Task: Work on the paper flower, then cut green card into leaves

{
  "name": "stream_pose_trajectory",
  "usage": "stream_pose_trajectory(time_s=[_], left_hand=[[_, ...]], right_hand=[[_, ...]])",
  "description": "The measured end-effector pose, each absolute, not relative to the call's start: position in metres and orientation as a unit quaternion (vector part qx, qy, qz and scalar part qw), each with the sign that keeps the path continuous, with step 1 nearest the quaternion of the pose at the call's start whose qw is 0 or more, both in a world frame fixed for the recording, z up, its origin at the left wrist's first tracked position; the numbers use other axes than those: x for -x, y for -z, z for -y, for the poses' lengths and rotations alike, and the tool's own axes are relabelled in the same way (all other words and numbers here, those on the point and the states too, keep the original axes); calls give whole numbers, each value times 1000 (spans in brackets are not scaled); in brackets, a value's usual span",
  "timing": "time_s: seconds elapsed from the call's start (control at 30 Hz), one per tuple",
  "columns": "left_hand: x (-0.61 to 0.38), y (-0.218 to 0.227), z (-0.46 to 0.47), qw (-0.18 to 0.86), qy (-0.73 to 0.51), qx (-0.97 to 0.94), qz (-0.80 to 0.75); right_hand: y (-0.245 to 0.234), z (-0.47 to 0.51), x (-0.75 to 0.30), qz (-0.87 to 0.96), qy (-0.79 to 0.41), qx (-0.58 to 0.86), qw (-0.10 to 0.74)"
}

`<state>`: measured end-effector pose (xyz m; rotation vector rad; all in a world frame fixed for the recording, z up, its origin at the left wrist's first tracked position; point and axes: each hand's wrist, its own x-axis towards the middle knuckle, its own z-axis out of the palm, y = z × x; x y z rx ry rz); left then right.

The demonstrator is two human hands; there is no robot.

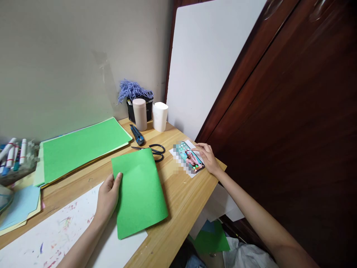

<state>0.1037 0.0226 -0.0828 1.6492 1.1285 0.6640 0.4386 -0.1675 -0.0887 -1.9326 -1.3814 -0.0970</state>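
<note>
My left hand (108, 193) grips a folded sheet of green paper (141, 193) by its left edge, thumb on top. The paper is tilted above the table, its fold on the right side. At the table's right edge, my right hand (208, 158) has its fingers stretched over a smartphone (191, 157). The phone's screen is lit with app icons and a picture, and it lies on a piece of white paper. A fingertip is at the screen; whether it touches, I cannot tell. Black-handled scissors (157, 149) lie behind the green paper, which partly hides them.
A blue utility knife (137, 134), a beige canister (140, 115), a white container (160, 117) and purple yarn (134, 90) on a black box stand behind. Green sheets (86, 149) lie left, near markers (16, 154). Stained white paper (64, 230) covers the front. Wooden cabinet doors rise at right.
</note>
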Motion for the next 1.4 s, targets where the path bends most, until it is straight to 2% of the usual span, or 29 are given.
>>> stream_pose_trajectory(time_s=[0.23, 0.4, 0.6, 0.67, 0.87, 1.17, 1.27, 1.33, 1.4], left_hand=[[-104, 80, -21, 493, -276, -678, -471], [-104, 81, -21, 503, -278, -673, -466], [-104, 84, -22, 510, -277, -667, -468], [-104, 83, -22, 507, -277, -668, -468], [-104, 81, -20, 513, -280, -663, -468], [-102, 82, -20, 503, -295, -660, -473], [-102, 82, -20, 512, -300, -647, -478], [-101, 80, -18, 528, -307, -634, -475], [-99, 76, -16, 547, -317, -613, -474]], right_hand=[[89, 166, -441, 570, 27, 749, 336], [86, 173, -437, 528, 58, 755, 385], [90, 179, -438, 483, 25, 761, 432], [93, 181, -432, 468, 4, 779, 417], [98, 191, -394, 430, -10, 852, 299], [101, 190, -390, 411, -1, 866, 285], [93, 187, -383, 430, 26, 848, 308], [86, 180, -373, 437, 33, 825, 356], [79, 167, -358, 437, -36, 793, 424]])
